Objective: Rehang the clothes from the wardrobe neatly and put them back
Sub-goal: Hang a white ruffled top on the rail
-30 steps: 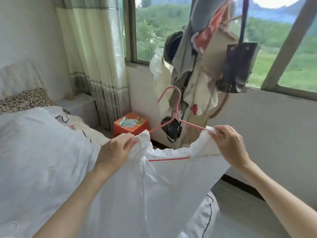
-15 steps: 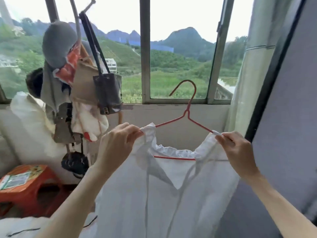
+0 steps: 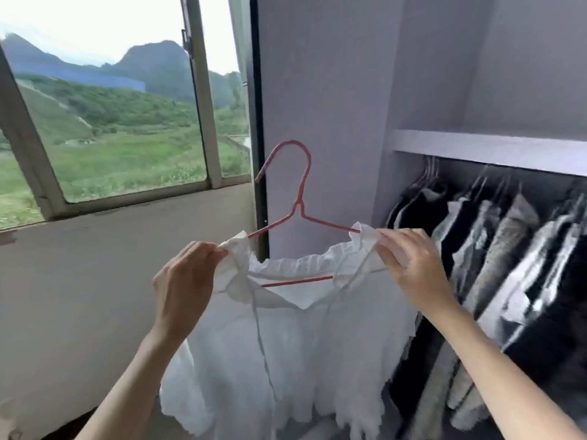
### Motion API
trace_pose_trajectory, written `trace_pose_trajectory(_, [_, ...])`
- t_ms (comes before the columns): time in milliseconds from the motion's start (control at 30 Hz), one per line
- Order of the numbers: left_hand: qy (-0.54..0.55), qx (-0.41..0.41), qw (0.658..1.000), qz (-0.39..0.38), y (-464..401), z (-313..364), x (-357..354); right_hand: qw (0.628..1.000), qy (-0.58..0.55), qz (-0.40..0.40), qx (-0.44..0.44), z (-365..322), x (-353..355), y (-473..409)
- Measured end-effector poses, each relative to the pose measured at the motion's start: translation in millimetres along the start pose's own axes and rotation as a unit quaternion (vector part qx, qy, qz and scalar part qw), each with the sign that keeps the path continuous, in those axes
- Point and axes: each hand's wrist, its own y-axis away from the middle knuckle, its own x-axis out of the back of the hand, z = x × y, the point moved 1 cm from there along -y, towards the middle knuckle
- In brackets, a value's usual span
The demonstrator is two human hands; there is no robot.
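In front of the open lilac wardrobe [image 3: 333,90], I held a white ruffled cotton garment [image 3: 286,344] already threaded onto a thin pink wire hanger [image 3: 298,214], with the hook standing upright above my knuckles. My left hand [image 3: 184,281] pinched the frilled edge at the left shoulder of the hanger, fingers curled round the cloth, and my right hand [image 3: 416,268] pinched the matching edge at the right shoulder, so the garment hung spread between them, apart from the wardrobe. Its hem dangled freely below my forearms, and a loose white tie string [image 3: 263,350] trailed down the front. To my right, beneath the pale wardrobe shelf [image 3: 489,150], a row of dark and grey hung clothes [image 3: 495,249] was packed closely together; the rail itself I could not make out. I judged this piece to be dressed on its hanger but not yet put away: the hook was not on anything. What seemed left was to let go with one hand, take the hanger by its neck, find a gap among the dark clothes and hook it up. How many more garments waited, I could not tell from here.
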Motion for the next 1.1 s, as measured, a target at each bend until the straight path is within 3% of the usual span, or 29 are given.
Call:
trace_pose_trajectory(100, [0.073,-0.017,0.996,-0.041,-11,22,-33,0.996,0.080,0.019,-0.026,26,34,5])
trace_pose_trajectory(300, [0.162,-0.071,0.971,-0.163,-17,48,-108,0.986,0.142,-0.025,-0.089,51,90,54])
trace_pose_trajectory(467, [0.168,-0.101,0.948,-0.252,-4,68,-167,0.963,0.143,-0.015,-0.230,44,118,98])
trace_pose_trajectory(567, [0.172,-0.152,0.911,-0.344,17,85,-199,0.932,0.203,-0.005,-0.302,36,137,126])
trace_pose_trajectory(667, [0.195,-0.226,0.848,-0.437,46,106,-220,0.895,0.259,0.004,-0.364,24,158,155])
trace_pose_trajectory(800, [0.175,-0.291,0.792,-0.508,74,137,-234,0.817,0.310,0.037,-0.486,8,183,196])
trace_pose_trajectory(933, [0.202,-0.332,0.782,-0.487,87,172,-240,0.735,0.335,0.097,-0.582,-3,200,232])
trace_pose_trajectory(1100, [0.229,-0.354,0.767,-0.484,101,204,-245,0.703,0.277,0.166,-0.634,10,205,249])
